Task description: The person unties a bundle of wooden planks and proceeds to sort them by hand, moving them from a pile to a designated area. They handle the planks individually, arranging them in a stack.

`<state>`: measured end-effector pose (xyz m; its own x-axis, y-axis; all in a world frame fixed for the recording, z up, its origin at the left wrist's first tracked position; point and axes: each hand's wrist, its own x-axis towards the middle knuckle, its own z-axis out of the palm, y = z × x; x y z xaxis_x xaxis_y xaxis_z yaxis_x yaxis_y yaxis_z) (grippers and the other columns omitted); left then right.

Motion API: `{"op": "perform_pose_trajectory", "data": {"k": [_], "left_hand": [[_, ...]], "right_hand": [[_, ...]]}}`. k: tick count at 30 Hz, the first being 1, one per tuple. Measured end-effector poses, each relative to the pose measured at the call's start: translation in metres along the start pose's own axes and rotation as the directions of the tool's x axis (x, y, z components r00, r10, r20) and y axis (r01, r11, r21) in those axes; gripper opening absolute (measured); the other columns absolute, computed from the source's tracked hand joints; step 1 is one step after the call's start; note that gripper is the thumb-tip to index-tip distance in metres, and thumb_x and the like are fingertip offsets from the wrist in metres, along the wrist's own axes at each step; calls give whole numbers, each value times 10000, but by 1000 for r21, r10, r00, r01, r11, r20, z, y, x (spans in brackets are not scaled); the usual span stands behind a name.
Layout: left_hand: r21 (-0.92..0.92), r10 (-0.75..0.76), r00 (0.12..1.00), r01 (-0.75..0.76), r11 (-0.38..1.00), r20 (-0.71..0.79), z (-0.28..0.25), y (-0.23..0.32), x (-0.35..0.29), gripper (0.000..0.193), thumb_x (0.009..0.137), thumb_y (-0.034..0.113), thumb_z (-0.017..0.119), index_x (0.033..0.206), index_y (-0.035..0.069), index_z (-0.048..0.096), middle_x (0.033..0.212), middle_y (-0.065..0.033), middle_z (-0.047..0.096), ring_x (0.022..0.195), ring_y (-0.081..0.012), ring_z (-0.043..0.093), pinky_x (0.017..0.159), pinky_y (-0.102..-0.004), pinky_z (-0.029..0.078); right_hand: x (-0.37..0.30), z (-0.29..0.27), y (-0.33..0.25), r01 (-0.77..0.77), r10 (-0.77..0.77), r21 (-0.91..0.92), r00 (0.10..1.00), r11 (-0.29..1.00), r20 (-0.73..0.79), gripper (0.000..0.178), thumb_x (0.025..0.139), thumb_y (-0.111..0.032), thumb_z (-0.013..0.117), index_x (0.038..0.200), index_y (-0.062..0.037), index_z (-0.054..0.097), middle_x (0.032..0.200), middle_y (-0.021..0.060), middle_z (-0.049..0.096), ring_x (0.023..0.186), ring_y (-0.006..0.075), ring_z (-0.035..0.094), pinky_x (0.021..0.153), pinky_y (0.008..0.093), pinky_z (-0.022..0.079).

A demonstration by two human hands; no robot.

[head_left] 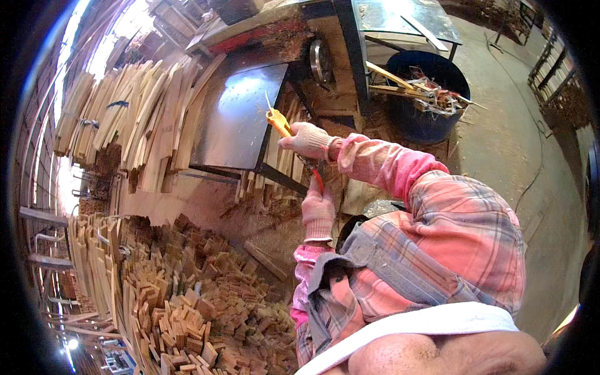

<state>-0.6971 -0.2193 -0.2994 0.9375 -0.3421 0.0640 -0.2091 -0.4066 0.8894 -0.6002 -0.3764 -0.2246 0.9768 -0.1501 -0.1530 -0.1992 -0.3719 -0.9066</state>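
Note:
My right hand (pixel 309 141), in a pale knitted glove, is closed round a yellow utility knife (pixel 279 122). Its thin blade (pixel 267 100) sticks out, pointing up and away from me over the edge of a metal-topped table. Just below, nearer my body, my gloved left hand (pixel 318 211) is closed on a slim red thing (pixel 318 180), perhaps a tool's handle. A darker part of it runs up toward my right wrist, and its kind cannot be made out. Both hands are in the air beside the table's near corner.
The shiny metal table (pixel 237 115) stands ahead, with long wood strips (pixel 137 112) stacked left of it. Short wood pieces (pixel 187 300) lie heaped at lower left. A dark tub (pixel 428 128) of scraps stands at right, near another metal-topped table (pixel 400 19). A cable (pixel 539 125) crosses the floor.

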Motion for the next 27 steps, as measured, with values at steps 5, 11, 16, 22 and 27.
{"op": "perform_pose_trajectory", "data": {"k": [5,11,16,22,27], "left_hand": [[-352,-228,942,305,885,245,20,-14,10,439,979,152,667,1385,13,579,1137,-74,711,980,-168,655,872,-300,516],[-496,-405,809,583,643,426,34,-31,-14,297,957,107,703,1247,47,679,972,-22,726,794,-121,660,707,-266,539],[-498,-389,798,595,631,461,34,-45,-25,280,965,119,697,1227,22,679,1002,-34,734,854,-128,682,758,-270,553],[-467,-381,758,636,614,530,20,-29,-37,288,971,171,701,1217,22,689,1028,-35,739,887,-106,676,781,-268,550],[-487,-409,798,597,637,443,6,-13,-45,277,978,184,691,1209,32,694,947,12,713,812,-83,641,721,-263,528]], "right_hand": [[39,-25,14,-136,139,34,984,990,-110,410,885,-400,689,1027,-16,704,816,100,691,780,240,688,695,398,535],[104,-77,36,-217,189,-74,942,973,-277,427,889,-411,693,1090,-36,729,926,112,736,879,261,711,773,410,541],[143,-103,44,-257,182,-180,918,950,-353,419,896,-402,693,1050,-15,729,840,104,724,807,245,708,709,402,534],[128,-34,-21,53,-48,-407,999,912,23,389,881,-385,662,1034,-40,755,890,139,741,835,263,728,757,417,564],[121,36,-56,278,-121,-570,947,773,298,390,878,-352,637,1051,-19,742,914,172,737,886,338,723,795,450,560]]}}
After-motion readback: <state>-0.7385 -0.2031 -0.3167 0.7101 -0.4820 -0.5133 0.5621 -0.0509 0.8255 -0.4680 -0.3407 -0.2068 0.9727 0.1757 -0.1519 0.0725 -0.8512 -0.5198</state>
